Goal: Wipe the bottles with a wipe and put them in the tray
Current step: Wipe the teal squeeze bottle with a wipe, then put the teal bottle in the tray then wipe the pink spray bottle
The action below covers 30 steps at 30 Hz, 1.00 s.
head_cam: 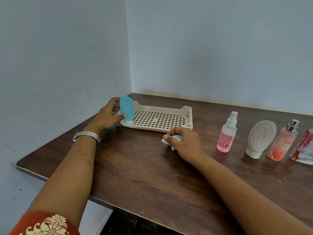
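Note:
A cream perforated tray (169, 128) lies at the back of the brown table. My left hand (108, 116) grips a blue oval bottle (127, 108) that stands cap-down in the tray's left end. In front of the tray, my right hand (184, 143) rests on the table and holds a crumpled white wipe (166, 143). To the right stand a clear spray bottle of pink liquid (227, 134), a whitish tube bottle on its cap (260, 139) and an orange perfume bottle (282, 143).
A red and white packet (303, 148) lies at the right edge of the view. The table (135, 167) sits in a corner, with walls to the left and behind it. Its front edge runs diagonally below my arms.

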Available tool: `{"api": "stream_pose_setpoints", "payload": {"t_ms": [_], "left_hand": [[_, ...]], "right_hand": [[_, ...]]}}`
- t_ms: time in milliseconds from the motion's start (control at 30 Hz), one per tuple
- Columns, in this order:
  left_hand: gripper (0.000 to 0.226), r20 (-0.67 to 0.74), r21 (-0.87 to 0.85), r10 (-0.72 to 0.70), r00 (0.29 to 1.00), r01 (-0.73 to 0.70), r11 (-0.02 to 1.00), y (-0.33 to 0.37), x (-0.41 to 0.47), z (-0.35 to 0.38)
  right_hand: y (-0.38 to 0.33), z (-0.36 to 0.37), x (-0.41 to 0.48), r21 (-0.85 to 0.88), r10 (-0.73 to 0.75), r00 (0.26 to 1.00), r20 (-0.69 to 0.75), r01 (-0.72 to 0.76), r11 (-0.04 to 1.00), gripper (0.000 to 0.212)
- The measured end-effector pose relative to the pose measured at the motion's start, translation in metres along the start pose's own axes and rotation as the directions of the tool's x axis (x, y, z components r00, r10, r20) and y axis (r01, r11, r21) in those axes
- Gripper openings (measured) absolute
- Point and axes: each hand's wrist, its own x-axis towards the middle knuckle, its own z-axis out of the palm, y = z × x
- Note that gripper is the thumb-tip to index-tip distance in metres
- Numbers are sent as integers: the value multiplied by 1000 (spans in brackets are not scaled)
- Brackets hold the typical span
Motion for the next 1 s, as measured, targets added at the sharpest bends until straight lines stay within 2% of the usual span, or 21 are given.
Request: {"api": "stream_pose_setpoints", "payload": {"t_ms": [67,167,300,367,433,533,567,600,667,733,767,900,1000], "left_hand": [[68,-63,20,36,997,-35,999,-1,1,-1],[69,-233,23,136,963,-135,991,-1,-2,-3],[56,-484,181,346,804,-295,938,4,-16,-6],[49,-529,227,405,746,-335,914,14,-22,-4],[39,-529,200,458,715,-419,886,34,-29,5],[30,-437,137,601,669,-611,780,82,-41,38],[30,-379,83,622,685,-644,760,99,-44,54],[29,-293,4,616,731,-644,765,116,-47,71],[23,-28,-129,569,822,-568,813,145,-52,106],[25,203,-175,537,819,-509,843,162,-51,137],[28,269,-211,524,808,-482,851,169,-50,149],[29,378,-419,445,812,-279,864,179,-48,174],[25,362,-453,435,824,-252,855,174,-55,186]], "right_hand": [[0,-1,-2,-9,-2,1000,0,2,1000,14],[-1,-6,-6,26,3,1000,-26,-2,1000,17],[2,-25,-24,32,-29,999,-42,30,999,18],[5,-39,-41,-14,-71,997,-34,71,997,17],[10,-53,-61,-55,-123,991,-45,120,991,17],[23,-75,-84,-72,-159,985,-59,155,985,8],[28,-84,-89,-63,-152,987,-52,149,987,6],[33,-93,-93,-43,-142,989,-52,140,989,11],[44,-112,-97,37,-99,992,-84,102,994,17],[50,-129,-98,134,-34,994,-109,48,990,17],[54,-136,-99,180,-3,994,-112,23,983,15],[65,-156,-102,298,76,988,-132,-34,954,10],[68,-157,-101,382,117,977,-179,-40,923,7]]}}
